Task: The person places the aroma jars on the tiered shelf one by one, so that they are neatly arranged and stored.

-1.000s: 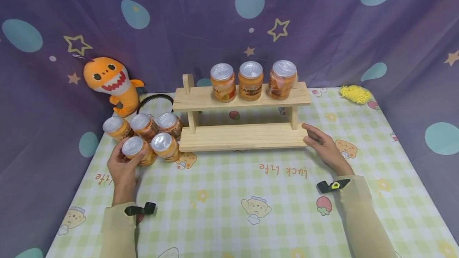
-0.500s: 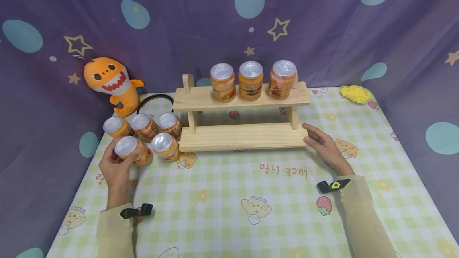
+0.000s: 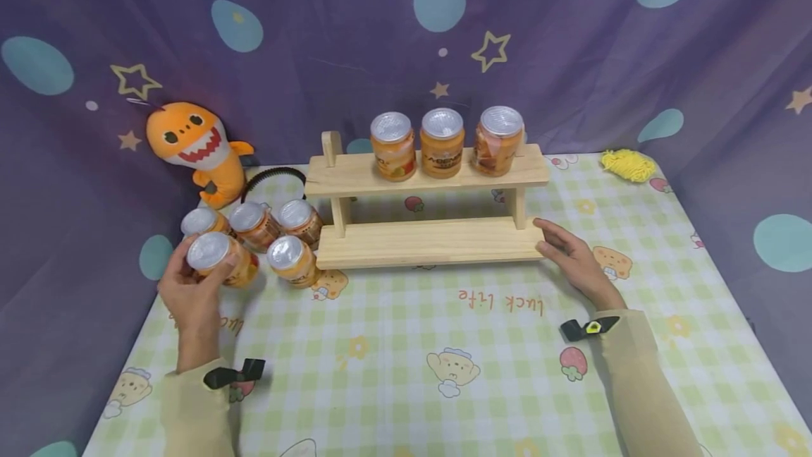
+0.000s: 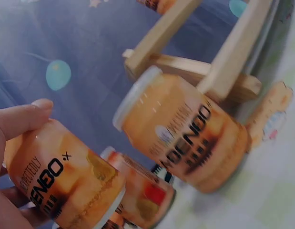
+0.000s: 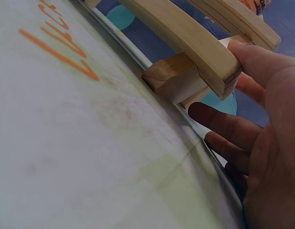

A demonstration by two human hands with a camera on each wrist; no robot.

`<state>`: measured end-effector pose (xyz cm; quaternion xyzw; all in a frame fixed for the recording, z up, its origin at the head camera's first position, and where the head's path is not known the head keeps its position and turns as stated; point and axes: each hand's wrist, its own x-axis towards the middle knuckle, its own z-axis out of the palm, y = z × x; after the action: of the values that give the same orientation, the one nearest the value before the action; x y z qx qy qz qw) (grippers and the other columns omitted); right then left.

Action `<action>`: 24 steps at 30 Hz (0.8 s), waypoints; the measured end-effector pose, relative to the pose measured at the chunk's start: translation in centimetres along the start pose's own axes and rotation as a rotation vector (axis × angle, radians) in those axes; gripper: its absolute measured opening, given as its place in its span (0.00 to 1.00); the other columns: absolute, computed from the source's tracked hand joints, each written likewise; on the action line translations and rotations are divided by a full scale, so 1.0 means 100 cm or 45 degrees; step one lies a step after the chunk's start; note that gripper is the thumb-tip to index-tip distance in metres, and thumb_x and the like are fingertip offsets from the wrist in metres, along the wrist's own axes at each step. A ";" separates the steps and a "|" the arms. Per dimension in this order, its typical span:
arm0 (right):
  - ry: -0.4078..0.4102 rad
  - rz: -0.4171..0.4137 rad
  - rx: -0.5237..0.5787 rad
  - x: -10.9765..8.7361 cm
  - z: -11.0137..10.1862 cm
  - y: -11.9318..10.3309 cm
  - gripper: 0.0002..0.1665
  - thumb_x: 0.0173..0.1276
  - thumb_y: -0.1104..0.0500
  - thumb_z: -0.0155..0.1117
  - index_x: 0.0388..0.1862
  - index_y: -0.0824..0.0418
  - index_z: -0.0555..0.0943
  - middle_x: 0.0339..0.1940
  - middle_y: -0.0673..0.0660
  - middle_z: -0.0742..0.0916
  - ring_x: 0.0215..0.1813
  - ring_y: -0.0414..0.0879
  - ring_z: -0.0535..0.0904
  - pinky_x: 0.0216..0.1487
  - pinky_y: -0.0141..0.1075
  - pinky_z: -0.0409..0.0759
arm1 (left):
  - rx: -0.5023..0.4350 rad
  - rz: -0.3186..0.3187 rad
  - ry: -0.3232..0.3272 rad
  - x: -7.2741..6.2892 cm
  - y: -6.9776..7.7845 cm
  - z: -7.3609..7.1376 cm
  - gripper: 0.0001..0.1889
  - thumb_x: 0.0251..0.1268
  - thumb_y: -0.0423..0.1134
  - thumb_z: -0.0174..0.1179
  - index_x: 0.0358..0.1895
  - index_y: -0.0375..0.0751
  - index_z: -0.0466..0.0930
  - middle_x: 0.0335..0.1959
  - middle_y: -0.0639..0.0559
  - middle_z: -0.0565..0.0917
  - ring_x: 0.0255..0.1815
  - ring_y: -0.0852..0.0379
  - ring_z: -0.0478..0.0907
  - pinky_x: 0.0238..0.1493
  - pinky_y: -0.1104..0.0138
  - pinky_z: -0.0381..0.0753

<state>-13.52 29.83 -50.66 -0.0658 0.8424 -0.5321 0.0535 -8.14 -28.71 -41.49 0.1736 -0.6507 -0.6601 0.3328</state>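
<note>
My left hand (image 3: 192, 300) grips an orange-labelled fruit can (image 3: 208, 250) with a silver lid, thumb on the near side. In the left wrist view, the held can (image 4: 66, 179) shows its printed label; fingers are partly hidden behind it. Several matching cans stand close by at the table's left, one can (image 3: 293, 261) just right of the held one. A two-tier wooden shelf (image 3: 431, 244) stands mid-table. My right hand (image 3: 573, 263) is at the right end of its lower board, fingers fairly straight. In the right wrist view, the thumb (image 5: 249, 55) touches the board's end.
Three fruit cans, the middle can (image 3: 443, 143) among them, stand on the shelf's upper board. An orange shark plush (image 3: 218, 185) and a black coiled ring (image 3: 274, 172) lie back left. Yellow yarn (image 3: 628, 166) sits back right. A checked cloth (image 3: 406, 386) covers the table.
The left hand has moved left and slightly back with the can, away from the can beside it. My right hand and the shelf have stayed in place.
</note>
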 end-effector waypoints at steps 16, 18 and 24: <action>0.000 0.009 0.000 -0.001 0.000 -0.003 0.32 0.78 0.47 0.55 0.77 0.52 0.66 0.78 0.56 0.70 0.67 0.27 0.70 0.60 0.16 0.67 | -0.065 0.049 -0.059 -0.002 0.039 0.020 0.32 0.43 0.19 0.74 0.58 0.37 0.83 0.49 0.52 0.85 0.47 0.58 0.79 0.45 0.77 0.80; 0.000 0.016 0.001 -0.001 0.000 -0.005 0.32 0.78 0.47 0.55 0.77 0.52 0.66 0.78 0.57 0.70 0.68 0.29 0.70 0.60 0.17 0.67 | -0.072 0.049 -0.070 -0.001 0.043 0.024 0.32 0.43 0.19 0.74 0.57 0.38 0.83 0.48 0.52 0.85 0.47 0.57 0.79 0.45 0.77 0.80; -0.002 0.010 0.002 -0.001 0.000 -0.006 0.32 0.78 0.47 0.55 0.77 0.52 0.65 0.78 0.57 0.70 0.65 0.25 0.69 0.59 0.16 0.67 | -0.058 0.079 -0.092 -0.001 0.054 0.036 0.31 0.43 0.19 0.74 0.57 0.38 0.83 0.47 0.53 0.86 0.46 0.57 0.80 0.48 0.75 0.79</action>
<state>-13.39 29.63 -50.14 -0.0630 0.8422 -0.5325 0.0563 -9.33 -25.61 -35.88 0.1215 -0.6521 -0.6699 0.3334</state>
